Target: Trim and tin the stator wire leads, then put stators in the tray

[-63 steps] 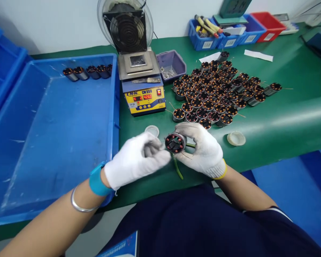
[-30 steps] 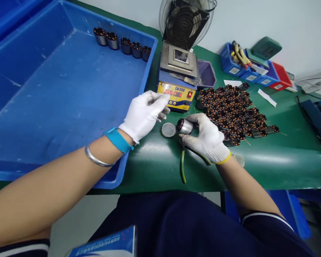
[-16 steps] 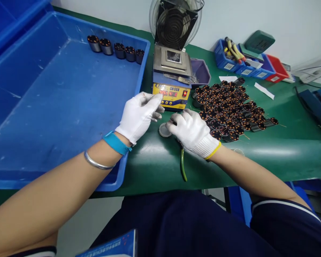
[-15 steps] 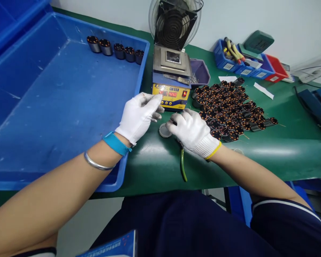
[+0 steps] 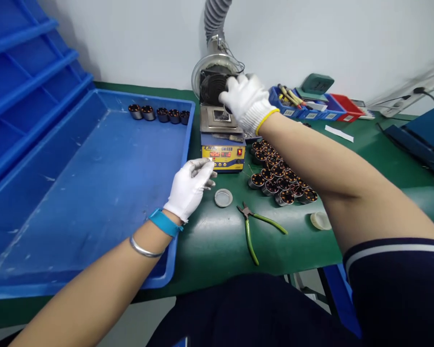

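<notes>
My right hand [image 5: 246, 99], in a white glove with a yellow hem, is raised over the solder pot [image 5: 222, 123]. Its fingers are curled; a dark edge shows beneath them, but what they hold is hidden. My gloved left hand [image 5: 193, 185] hovers in front of the pot's yellow display panel [image 5: 224, 158]. Its thumb and fingers are pinched together, and anything between them is too small to make out. Just right of that hand lies a small round dish [image 5: 223, 197]. Green-handled cutting pliers [image 5: 246, 212] rest with handles spread. Wound motor stators [image 5: 271, 185] stand grouped beneath my right forearm.
A large blue tray [image 5: 94, 207] fills the left side, with several stators [image 5: 162, 114] along its far wall. Behind the pot are a fan [image 5: 213, 89] and a grey hose [image 5: 217, 19]. Tool bins [image 5: 311, 113] stand back right. A round cap [image 5: 320, 220] lies near my right arm.
My right hand has risen from beside the small dish to above the solder pot, uncovering the dish and pliers. My left hand keeps its pinch near the panel. The camera view has tilted upward.
</notes>
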A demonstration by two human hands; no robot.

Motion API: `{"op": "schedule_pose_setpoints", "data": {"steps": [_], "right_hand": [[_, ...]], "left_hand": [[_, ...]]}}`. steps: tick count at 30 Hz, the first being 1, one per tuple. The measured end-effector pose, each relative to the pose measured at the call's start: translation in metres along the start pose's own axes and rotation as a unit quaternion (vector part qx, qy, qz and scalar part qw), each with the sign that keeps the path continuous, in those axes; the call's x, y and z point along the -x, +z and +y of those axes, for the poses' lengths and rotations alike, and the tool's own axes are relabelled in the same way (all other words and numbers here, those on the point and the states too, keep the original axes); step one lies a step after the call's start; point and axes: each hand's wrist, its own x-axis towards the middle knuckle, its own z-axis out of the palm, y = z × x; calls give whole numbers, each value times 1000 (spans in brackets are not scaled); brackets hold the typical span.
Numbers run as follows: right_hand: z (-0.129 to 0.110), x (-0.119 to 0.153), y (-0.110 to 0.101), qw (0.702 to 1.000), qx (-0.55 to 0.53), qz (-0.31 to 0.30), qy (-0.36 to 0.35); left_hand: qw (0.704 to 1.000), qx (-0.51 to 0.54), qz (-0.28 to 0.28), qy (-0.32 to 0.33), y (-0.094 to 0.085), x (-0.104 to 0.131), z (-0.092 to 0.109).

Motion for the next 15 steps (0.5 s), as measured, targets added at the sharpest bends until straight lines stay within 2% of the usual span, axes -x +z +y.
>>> {"op": "schedule_pose_setpoints", "data": {"steps": [3, 6, 8, 11, 15], "right_hand": [[1, -5, 12, 999, 36, 18, 5], [10, -2, 5, 998, 58, -8, -8], [21, -3, -4, 999, 51, -16, 10], [34, -12, -7, 995, -51, 10, 86], [34, -21, 10, 979, -154, 13, 130]], "left_hand": [[1000, 5, -5, -5, 0, 0, -1], [1000, 6, -10, -11, 2, 0, -1], [1000, 4, -17, -14, 3, 1, -1], [999, -2, -29, -20, 4, 2, -1], [999, -8, -35, -28, 3, 2, -2]]}}
